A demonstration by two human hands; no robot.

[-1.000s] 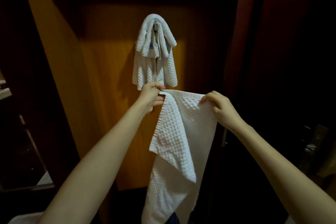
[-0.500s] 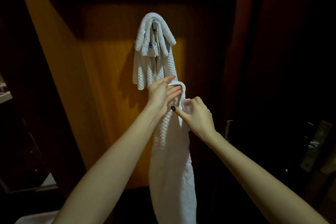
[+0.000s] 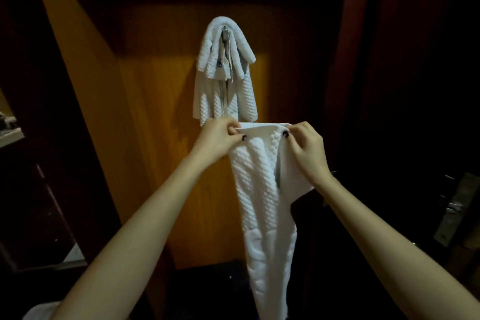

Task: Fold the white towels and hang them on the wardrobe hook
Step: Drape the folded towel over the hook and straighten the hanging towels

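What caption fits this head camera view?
Both hands pinch a white towel's top edge below towels on the wardrobe hook.

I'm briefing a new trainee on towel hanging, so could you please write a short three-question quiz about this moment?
1. True or false: a white towel is already draped over the wardrobe hook.
2. How is the second towel held? A) by one hand in the middle; B) by both hands at its top edge; C) it lies on the floor.
3. Where does the held towel's top edge sit relative to the hung towel?

Key:
1. True.
2. B: the left hand and right hand each pinch a top corner.
3. Just below its lower edge, slightly to the right.
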